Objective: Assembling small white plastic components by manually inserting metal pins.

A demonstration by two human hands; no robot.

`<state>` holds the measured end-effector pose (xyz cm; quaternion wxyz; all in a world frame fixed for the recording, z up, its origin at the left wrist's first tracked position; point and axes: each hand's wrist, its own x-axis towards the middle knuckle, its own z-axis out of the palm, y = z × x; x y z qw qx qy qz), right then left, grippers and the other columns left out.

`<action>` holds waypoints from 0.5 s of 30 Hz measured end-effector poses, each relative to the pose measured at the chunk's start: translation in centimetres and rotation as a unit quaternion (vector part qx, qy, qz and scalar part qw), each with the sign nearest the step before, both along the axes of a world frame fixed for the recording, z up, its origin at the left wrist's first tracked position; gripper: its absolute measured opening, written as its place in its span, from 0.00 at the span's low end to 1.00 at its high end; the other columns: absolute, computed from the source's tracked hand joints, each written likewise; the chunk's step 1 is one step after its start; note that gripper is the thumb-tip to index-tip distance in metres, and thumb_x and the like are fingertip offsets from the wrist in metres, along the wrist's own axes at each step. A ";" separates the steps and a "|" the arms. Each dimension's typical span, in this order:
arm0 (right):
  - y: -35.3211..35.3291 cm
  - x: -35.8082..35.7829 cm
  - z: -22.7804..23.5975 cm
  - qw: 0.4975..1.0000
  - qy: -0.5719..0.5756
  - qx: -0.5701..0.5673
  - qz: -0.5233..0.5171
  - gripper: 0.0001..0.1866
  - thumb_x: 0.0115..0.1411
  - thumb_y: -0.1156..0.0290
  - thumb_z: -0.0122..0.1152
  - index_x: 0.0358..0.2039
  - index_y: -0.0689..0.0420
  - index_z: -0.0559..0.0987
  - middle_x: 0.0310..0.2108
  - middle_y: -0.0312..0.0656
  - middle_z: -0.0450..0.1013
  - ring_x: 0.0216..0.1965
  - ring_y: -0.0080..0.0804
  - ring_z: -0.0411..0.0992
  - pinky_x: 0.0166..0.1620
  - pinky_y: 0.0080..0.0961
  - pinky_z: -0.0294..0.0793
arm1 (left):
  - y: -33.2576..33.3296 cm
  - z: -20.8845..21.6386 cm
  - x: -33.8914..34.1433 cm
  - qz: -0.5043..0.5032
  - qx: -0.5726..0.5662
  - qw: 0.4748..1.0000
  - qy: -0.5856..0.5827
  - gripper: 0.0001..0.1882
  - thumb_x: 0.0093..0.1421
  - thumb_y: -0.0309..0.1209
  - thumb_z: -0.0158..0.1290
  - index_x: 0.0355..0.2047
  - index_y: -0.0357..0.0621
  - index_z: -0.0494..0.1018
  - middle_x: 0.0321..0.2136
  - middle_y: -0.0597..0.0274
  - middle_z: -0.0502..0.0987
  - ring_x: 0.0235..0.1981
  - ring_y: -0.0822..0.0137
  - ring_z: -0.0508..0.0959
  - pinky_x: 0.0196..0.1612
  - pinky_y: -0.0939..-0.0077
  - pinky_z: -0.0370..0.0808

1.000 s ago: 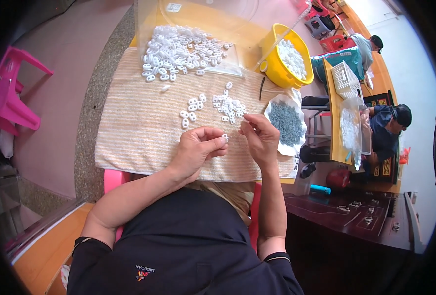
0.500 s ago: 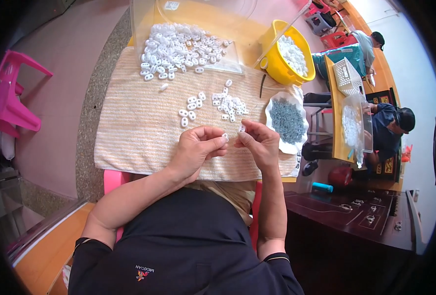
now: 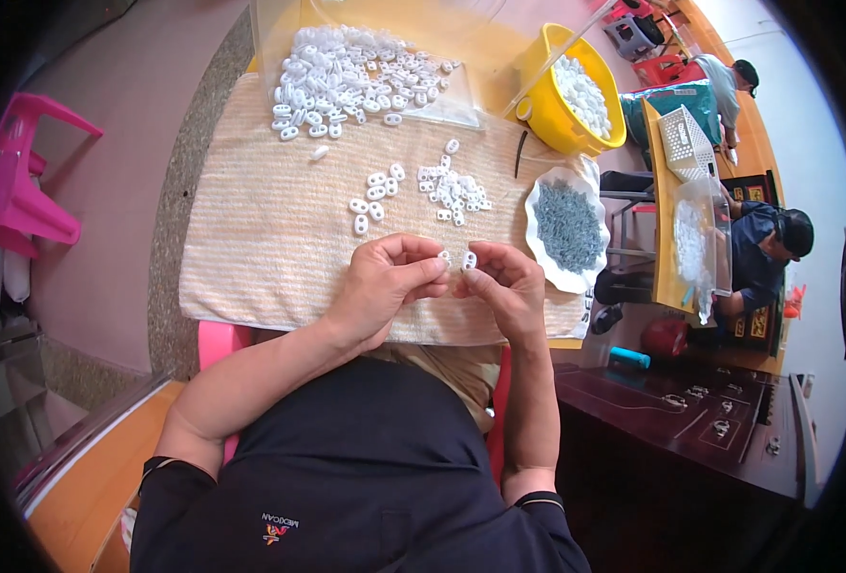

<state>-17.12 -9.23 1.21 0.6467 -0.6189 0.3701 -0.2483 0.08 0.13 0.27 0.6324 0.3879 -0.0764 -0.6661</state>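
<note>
My left hand (image 3: 385, 286) is closed, pinching a small white plastic piece (image 3: 445, 256) between thumb and forefinger; its shape is mostly covered by the fingertips. Just to its right, my right hand (image 3: 509, 291) pinches a white oval two-hole plastic piece (image 3: 470, 260), its holed face turned up. A small gap separates the two pieces. Beyond my hands on the striped towel (image 3: 270, 220) lie a few loose oval two-hole pieces (image 3: 376, 192) at the left. A little pile of smaller white plastic parts (image 3: 456, 190) lies to their right.
A clear tray (image 3: 456, 113) with a heap of white oval pieces (image 3: 332, 81) stands at the back. A yellow basin (image 3: 542, 110) holds more white parts. Small grey pieces (image 3: 568, 224) fill a white scalloped dish (image 3: 540, 250). Two people sit at tables on the right; a pink stool (image 3: 22, 181) stands left.
My hands have brought the two pieces closer together and roughly level. The oval piece in my right hand now shows its two holes more plainly. The whole view has shifted slightly.
</note>
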 end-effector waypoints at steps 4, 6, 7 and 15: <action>0.3 -0.2 -0.3 0.999 -0.025 0.029 -0.009 0.16 0.58 0.81 0.60 0.47 0.69 0.73 0.30 0.42 0.75 0.30 0.30 0.77 0.36 0.22 0.79 | 0.0 0.1 0.0 -0.011 -0.001 1.000 -0.001 0.07 0.59 0.23 0.55 0.38 0.38 0.73 0.30 0.60 0.78 0.30 0.73 0.79 0.36 0.80 0.79; 0.3 -0.2 -0.4 0.999 -0.029 0.021 -0.005 0.17 0.58 0.80 0.60 0.48 0.69 0.73 0.30 0.43 0.75 0.30 0.30 0.77 0.36 0.22 0.78 | 0.0 0.1 -0.1 -0.016 -0.002 1.000 -0.001 0.07 0.59 0.23 0.55 0.38 0.38 0.73 0.29 0.60 0.78 0.30 0.73 0.79 0.36 0.80 0.79; 0.2 -0.1 -0.4 0.999 -0.033 0.012 0.000 0.17 0.58 0.80 0.60 0.48 0.69 0.73 0.30 0.43 0.75 0.31 0.30 0.77 0.36 0.22 0.78 | 0.0 0.0 -0.1 -0.015 -0.004 1.000 -0.001 0.07 0.59 0.23 0.55 0.38 0.38 0.73 0.29 0.60 0.78 0.30 0.72 0.79 0.36 0.80 0.79; 0.3 -0.2 -0.8 0.999 -0.048 0.000 0.008 0.18 0.58 0.78 0.61 0.49 0.69 0.73 0.32 0.44 0.76 0.31 0.31 0.77 0.37 0.23 0.77 | -0.1 -0.1 -0.2 -0.020 0.000 1.000 -0.007 0.07 0.59 0.23 0.55 0.39 0.37 0.73 0.30 0.59 0.78 0.30 0.72 0.79 0.35 0.80 0.79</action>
